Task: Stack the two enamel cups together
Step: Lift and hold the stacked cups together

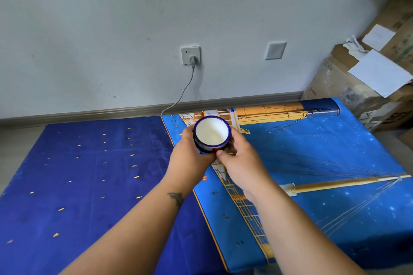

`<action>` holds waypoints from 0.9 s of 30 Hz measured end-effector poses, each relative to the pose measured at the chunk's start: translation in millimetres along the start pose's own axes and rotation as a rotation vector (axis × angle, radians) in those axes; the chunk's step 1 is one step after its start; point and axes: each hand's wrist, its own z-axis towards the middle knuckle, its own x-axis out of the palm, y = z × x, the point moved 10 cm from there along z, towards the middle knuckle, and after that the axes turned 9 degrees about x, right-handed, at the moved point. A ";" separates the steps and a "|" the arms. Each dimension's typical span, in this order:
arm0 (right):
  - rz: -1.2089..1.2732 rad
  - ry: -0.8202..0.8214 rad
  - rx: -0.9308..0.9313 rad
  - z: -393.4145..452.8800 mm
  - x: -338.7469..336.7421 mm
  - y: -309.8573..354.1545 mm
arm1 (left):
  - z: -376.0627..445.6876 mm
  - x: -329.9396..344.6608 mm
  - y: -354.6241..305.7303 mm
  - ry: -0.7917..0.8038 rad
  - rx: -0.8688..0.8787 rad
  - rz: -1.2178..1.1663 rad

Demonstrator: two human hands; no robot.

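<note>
Enamel cups, white inside with a blue rim, held upright between both hands above the blue ship-print cloth. Left hand wraps the left side, right hand grips the right. Behind: grey wall, wall socket with plug, cardboard boxes right.

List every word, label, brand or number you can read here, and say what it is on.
"NC", partly legible: on a label on the cardboard boxes, low at the right.
A dark logo and short word on the lowest box: too blurred to read.
White paper sheets on the boxes: no readable print.
Enamel cup, held in both hands: red and blue markings on its side, unreadable.
Wall socket: no text.
</note>
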 end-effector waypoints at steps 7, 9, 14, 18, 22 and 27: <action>-0.013 0.075 -0.012 20.0 30.5 20.8 | 23.7 -26.7 10.6 -0.009 -0.026 0.063; -0.025 0.102 -0.012 24.2 37.5 23.9 | 27.2 -31.8 14.0 -0.007 -0.036 0.069; -0.015 0.141 -0.011 30.2 49.0 23.1 | 29.7 -37.7 23.5 -0.001 -0.061 0.059; 0.006 0.154 -0.005 32.3 52.4 18.4 | 30.2 -37.8 27.8 -0.001 -0.061 0.040; 0.020 0.157 -0.009 33.0 52.9 17.3 | 30.3 -37.2 28.8 0.000 -0.046 0.044; 0.001 0.181 0.005 31.5 53.6 16.7 | 25.7 -35.1 36.6 0.025 -0.102 0.025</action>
